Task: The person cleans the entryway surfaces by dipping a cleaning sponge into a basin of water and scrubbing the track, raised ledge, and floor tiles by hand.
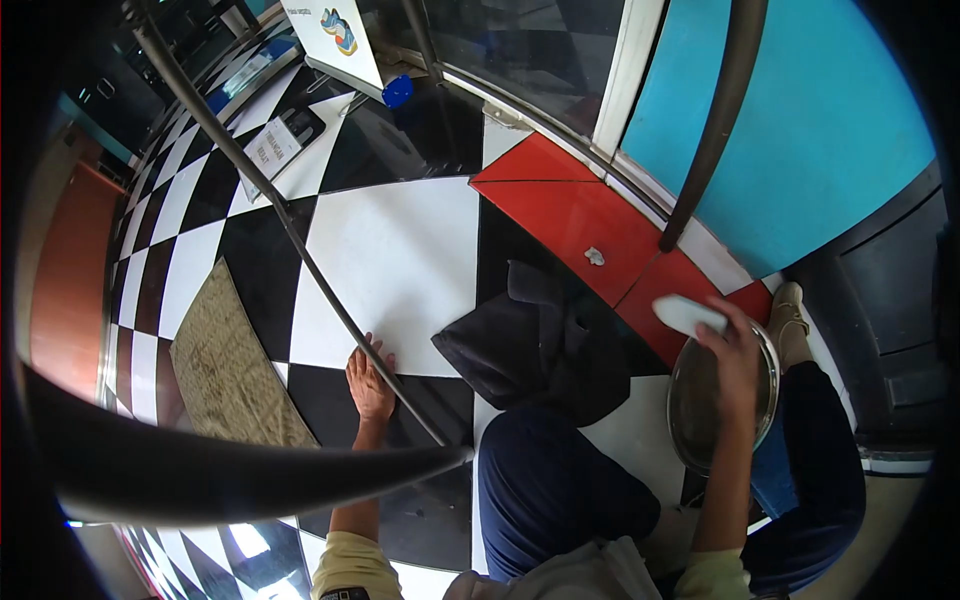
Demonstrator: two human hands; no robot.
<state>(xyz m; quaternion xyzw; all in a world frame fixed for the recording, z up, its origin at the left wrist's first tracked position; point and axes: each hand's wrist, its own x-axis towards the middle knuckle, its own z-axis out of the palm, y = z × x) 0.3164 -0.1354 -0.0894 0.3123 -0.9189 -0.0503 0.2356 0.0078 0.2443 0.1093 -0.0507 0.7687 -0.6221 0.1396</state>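
My right hand (735, 350) grips a smooth white oblong object (688, 315), whose exact kind I cannot make out. Below that hand is a round metal basin (690, 425) with a shiny rim, partly covered by my forearm. My left hand (371, 387) rests on the checkered floor with its fingers stretched out, holding nothing; a dark pole crosses the view beside it. Between my hands, in front of my knee, a crumpled dark grey cloth (545, 345) lies on the tiles.
A small crumpled white scrap (594, 256) lies on the red tiles (540, 190) by the doorway. To the left is a brown mat (235, 365). Dark metal poles (240, 160) cross the view. Farther off stand a printed sign (273, 148) and a white banner (335, 40).
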